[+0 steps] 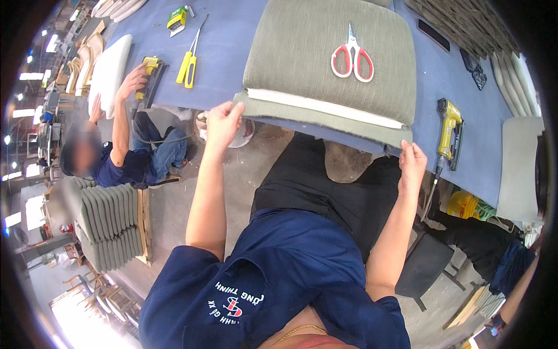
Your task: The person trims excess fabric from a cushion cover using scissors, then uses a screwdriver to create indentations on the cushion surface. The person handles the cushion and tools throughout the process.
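A grey-green upholstered seat pad (290, 46) lies at the table's near edge. Along its near side hangs a fabric flap (325, 118), with a white strip (325, 107) exposed above it. My left hand (224, 129) pinches the flap's left corner. At the right corner, my right hand (411, 166) grips the same flap between thumb and fingers. Both arms hold the edge stretched between them. Red-and-white handled scissors (352, 53) rest on top of the pad, blades pointing away.
On the blue table (224, 41) a yellow staple gun (447, 131) lies right, with yellow-handled tools (189, 67), a small box (176, 20) and a phone (433, 35) further off. At left, a co-worker's hand (132, 81) touches another staple gun (152, 67). Stacked pads (110, 221) stand behind.
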Demonstrator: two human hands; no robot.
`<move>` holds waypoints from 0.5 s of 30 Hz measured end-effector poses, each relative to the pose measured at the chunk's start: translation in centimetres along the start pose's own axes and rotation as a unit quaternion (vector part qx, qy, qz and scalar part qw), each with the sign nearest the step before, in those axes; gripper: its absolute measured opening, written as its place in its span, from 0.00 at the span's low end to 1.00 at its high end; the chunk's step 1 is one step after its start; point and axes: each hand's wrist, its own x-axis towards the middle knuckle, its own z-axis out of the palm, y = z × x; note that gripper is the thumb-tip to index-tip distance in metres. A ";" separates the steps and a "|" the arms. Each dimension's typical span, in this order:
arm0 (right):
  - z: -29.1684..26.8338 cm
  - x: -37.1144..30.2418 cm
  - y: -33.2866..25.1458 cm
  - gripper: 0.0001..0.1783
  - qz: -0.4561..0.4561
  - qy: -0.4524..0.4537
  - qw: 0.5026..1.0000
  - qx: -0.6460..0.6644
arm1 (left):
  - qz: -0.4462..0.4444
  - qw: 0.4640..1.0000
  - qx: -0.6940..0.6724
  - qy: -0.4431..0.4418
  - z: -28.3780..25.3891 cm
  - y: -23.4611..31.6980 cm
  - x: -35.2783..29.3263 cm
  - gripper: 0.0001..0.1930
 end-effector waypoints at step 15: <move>0.4 -2.5 10.8 0.17 -0.113 -0.114 0.955 -0.251 | 0.243 0.968 0.047 -0.034 10.9 14.8 -2.1 0.09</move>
